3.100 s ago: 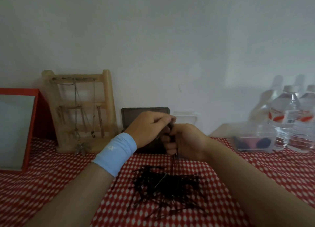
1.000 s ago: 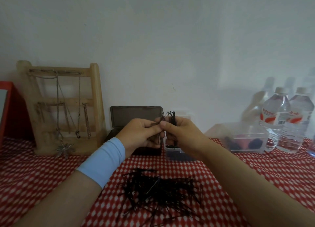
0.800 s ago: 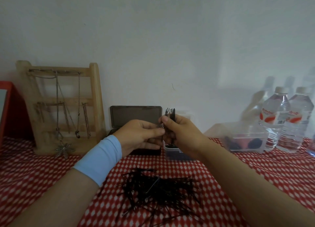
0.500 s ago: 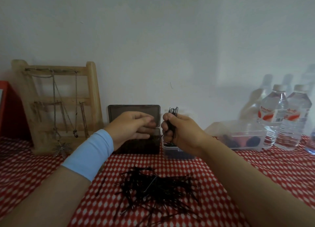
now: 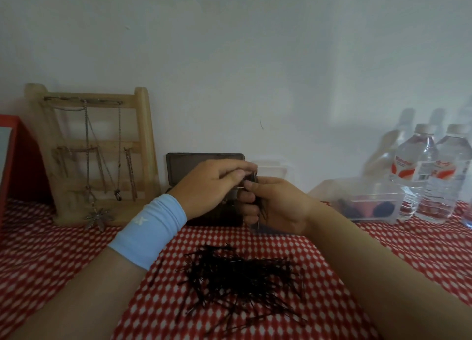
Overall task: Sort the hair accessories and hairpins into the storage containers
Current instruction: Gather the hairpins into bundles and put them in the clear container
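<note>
Gripping one hairpin bundle [image 5: 261,206], left hand [image 5: 212,186] and right hand [image 5: 277,205] hover above pile [image 5: 242,273].

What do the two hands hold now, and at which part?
A bunch of thin black metal hairpins: right hand grips its middle, left hand pinches its top ends.

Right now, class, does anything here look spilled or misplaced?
Yes: black hairpins lie in a loose, criss-crossed pile on the checked cloth, outside any container. The right hand grips a small bundle; the left hand pinches its top.

one wide-angle head-worn view (the only one), forward and down, close over the checked tablecloth [image 5: 38,258]
</note>
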A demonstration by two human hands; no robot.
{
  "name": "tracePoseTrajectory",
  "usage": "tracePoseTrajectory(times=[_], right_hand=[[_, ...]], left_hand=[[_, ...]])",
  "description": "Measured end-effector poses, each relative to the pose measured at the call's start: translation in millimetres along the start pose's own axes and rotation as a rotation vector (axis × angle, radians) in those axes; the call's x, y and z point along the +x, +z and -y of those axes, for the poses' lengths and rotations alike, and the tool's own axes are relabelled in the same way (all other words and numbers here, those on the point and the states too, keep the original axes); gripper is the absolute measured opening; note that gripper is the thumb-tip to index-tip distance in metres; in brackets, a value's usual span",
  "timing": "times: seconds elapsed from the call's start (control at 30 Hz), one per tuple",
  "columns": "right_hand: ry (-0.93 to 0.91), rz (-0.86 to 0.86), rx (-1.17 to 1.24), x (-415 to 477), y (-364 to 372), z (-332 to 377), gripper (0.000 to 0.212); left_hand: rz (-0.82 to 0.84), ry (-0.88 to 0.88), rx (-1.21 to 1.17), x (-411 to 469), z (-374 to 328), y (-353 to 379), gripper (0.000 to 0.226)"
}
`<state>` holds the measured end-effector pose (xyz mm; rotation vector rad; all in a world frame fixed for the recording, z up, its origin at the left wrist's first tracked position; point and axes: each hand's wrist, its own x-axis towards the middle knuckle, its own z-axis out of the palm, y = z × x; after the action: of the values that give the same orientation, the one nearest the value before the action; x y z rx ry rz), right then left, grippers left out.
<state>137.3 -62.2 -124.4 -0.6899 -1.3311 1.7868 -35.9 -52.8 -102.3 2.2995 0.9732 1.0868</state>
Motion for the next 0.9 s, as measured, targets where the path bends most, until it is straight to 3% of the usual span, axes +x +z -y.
tracePoseTrajectory(times=[0.13, 0.27, 0.4, 0.47, 0.57, 0.67, 0.73, 0.8, 0.9], right_hand=[[0.029, -0.004, -0.043, 1.7, -2.4, -1.1, 0.028], [-0.015, -0.022, 0.064, -0.1, -8.6, 10.3, 0.024], [-0.233, -0.105, 0.225, 0.2, -13.8, 17.1, 0.017], [-0.333, -0.166, 0.222, 4.4, -17.7, 17.4, 0.021], [-0.388, -0.266, -0.032, 9.6, -23.1, 17.2, 0.026], [-0.376, -0.311, -0.298, 11.0, -26.1, 15.4, 0.028], [-0.335, -0.256, -0.262, 10.8, -26.1, 15.5, 0.028], [-0.309, -0.229, -0.214, 9.4, -25.4, 17.3, 0.027], [-0.265, -0.322, -0.403, 5.6, -29.6, 23.4, 0.024]], left_hand=[[0.019, -0.007, -0.063, -0.4, 3.4, 1.9, 0.030], [-0.123, -0.319, -0.648, 1.9, -3.8, 19.4, 0.030], [0.092, -0.683, -1.082, 1.0, -11.2, 25.8, 0.050], [0.165, -0.745, -1.282, 0.3, -15.7, 25.6, 0.060], [0.093, -0.702, -1.588, 0.5, -18.0, 26.6, 0.063], [0.034, -0.671, -1.748, 1.4, -5.8, 25.7, 0.066], [0.119, -0.686, -1.625, -0.2, -1.2, 22.0, 0.063], [0.182, -0.730, -1.266, -0.3, -3.8, 17.4, 0.053], [0.044, -0.701, -0.778, 3.6, -5.6, 11.9, 0.035]])
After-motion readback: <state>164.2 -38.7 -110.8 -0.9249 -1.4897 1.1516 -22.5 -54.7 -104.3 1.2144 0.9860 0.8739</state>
